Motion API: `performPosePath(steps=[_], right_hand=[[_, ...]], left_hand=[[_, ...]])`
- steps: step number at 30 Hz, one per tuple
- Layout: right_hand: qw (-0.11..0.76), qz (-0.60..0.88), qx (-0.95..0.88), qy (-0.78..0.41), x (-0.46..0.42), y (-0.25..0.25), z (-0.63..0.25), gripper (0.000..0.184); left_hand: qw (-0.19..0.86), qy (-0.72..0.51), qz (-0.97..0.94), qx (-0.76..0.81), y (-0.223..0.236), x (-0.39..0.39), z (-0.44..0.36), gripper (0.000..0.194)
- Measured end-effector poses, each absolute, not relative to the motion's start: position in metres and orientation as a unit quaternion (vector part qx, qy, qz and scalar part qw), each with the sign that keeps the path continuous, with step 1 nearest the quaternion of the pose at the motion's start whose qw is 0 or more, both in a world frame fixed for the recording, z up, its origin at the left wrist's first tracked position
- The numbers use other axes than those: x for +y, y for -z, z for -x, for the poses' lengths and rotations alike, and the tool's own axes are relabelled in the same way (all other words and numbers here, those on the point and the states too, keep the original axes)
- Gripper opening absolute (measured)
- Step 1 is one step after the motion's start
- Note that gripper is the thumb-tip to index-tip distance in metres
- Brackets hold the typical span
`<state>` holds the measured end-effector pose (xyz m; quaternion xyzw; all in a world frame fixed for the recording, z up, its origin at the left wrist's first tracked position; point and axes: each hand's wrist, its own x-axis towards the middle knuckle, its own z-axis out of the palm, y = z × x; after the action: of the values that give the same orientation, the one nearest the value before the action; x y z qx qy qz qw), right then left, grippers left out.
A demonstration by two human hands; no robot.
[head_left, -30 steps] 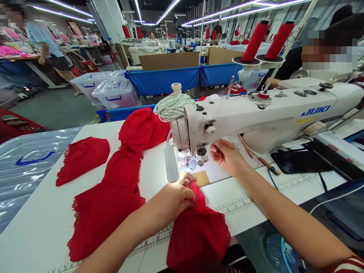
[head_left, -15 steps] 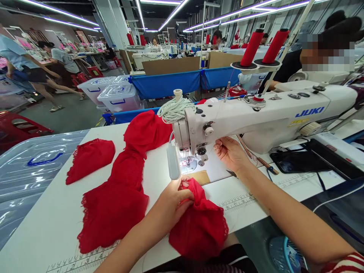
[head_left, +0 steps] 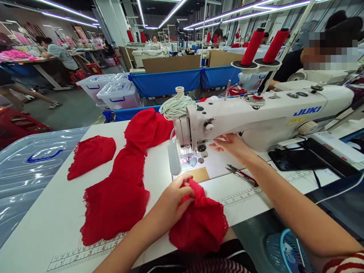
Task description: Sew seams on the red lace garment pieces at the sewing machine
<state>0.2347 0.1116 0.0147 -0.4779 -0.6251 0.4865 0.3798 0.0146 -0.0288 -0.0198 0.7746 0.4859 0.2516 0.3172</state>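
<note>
My left hand (head_left: pixel 174 199) is closed on a bunched piece of red lace fabric (head_left: pixel 200 223) at the table's front edge, just in front of the needle plate (head_left: pixel 188 162). My right hand (head_left: pixel 231 145) reaches under the arm of the white JUKI sewing machine (head_left: pixel 264 112), fingers pointing left toward the needle area, pinched loosely; whether they hold thread I cannot tell. A long strip of red fabric (head_left: pixel 125 178) lies to the left. A smaller red piece (head_left: pixel 91 155) lies further left.
Thread snips (head_left: pixel 241 174) lie on the table right of the needle. A dark phone (head_left: pixel 295 159) sits under the machine arm. Two red thread cones (head_left: pixel 264 45) stand behind. A clear plastic bin lid (head_left: pixel 28 167) is at left. Another person sits at the far right; others work at the back left.
My right hand rose and moved closer to the machine head, uncovering the snips on the table. My left hand pulled the red fabric slightly back toward me.
</note>
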Motion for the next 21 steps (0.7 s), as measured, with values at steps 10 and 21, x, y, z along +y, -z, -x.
performPosePath(steps=[10,21], right_hand=[[-0.098,0.585,-0.804,-0.038,0.053,-0.013,-0.297,0.013],[0.027,0.454,-0.879,-0.142,0.027,-0.003,-0.237,0.018]], left_hand=[[0.353,-0.264,-0.762,0.474,0.028,-0.023,-0.01,0.017],[0.34,-0.272,-0.757,0.487,0.034,-0.023,-0.005,0.014]])
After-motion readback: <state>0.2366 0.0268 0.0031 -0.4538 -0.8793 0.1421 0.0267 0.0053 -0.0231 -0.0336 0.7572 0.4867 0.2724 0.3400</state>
